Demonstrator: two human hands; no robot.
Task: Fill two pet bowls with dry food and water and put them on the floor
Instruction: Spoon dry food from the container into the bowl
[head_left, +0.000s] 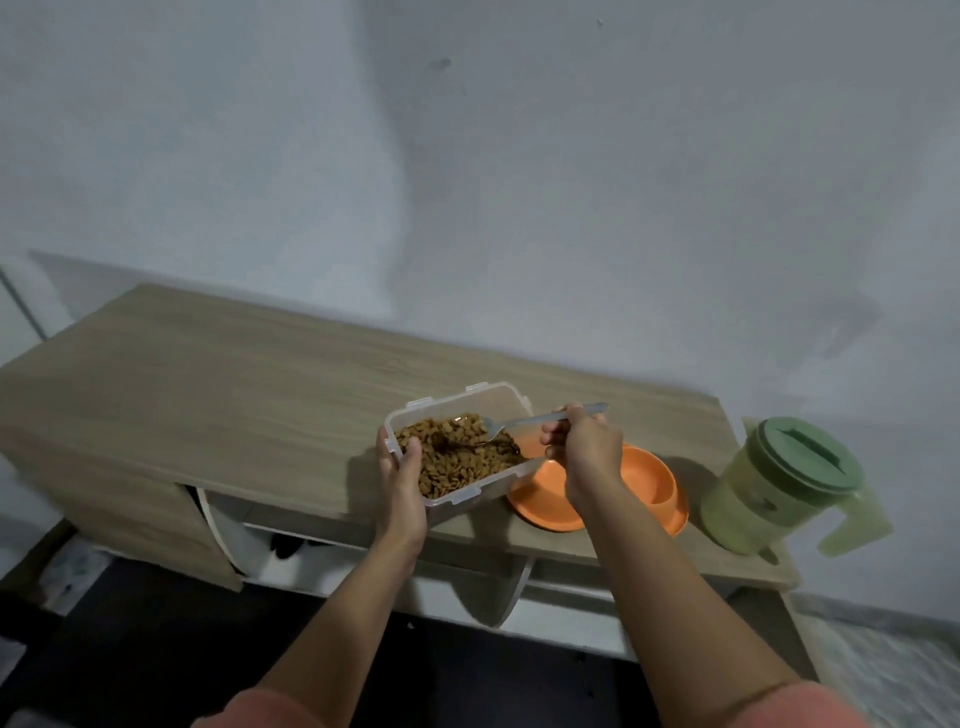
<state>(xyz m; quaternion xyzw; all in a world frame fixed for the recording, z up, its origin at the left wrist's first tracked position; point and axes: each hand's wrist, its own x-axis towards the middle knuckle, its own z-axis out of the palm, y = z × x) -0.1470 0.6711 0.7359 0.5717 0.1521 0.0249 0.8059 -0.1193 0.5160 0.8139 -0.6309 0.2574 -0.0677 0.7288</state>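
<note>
A clear plastic container (498, 402) full of brown dry food (457, 460) is tilted above the wooden cabinet top. My left hand (400, 486) grips its near left corner. My right hand (584, 449) holds a metal spoon (524, 421) whose bowl end dips into the food. Right beneath the container's right end sits an orange double pet bowl (649, 480); both of its hollows look bare, and the left one is partly hidden by the container and my right hand.
A pale green pitcher (779, 486) with a darker green lid stands at the right end of the wooden cabinet top (208, 374). White open shelves lie below the top. A grey wall rises behind. The floor below is dark.
</note>
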